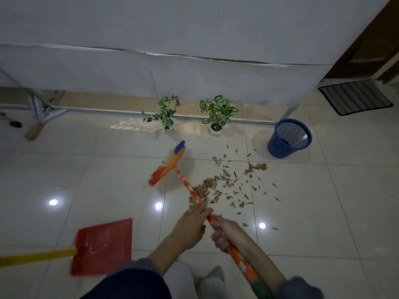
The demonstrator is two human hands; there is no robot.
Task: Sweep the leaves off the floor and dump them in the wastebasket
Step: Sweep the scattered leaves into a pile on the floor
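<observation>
Dry brown leaves [226, 182] lie scattered on the pale tiled floor, with a denser heap near the broom's handle. The broom [167, 164] has a multicoloured head, left of the leaves and blurred by motion. Its orange flowered handle runs down to me. My left hand [192, 225] grips the handle higher up, and my right hand [226, 234] grips it lower down. A blue mesh wastebasket [289, 138] stands upright beyond the leaves at the right. A red dustpan [101, 247] with a yellow handle lies on the floor at the lower left.
Two small potted plants [217, 114] [165, 113] stand by a metal rail under a white draped cloth. A striped doormat [355, 97] lies at the far right by a wooden door. A wooden-handled tool [34, 130] rests at the far left. My feet [194, 279] are below.
</observation>
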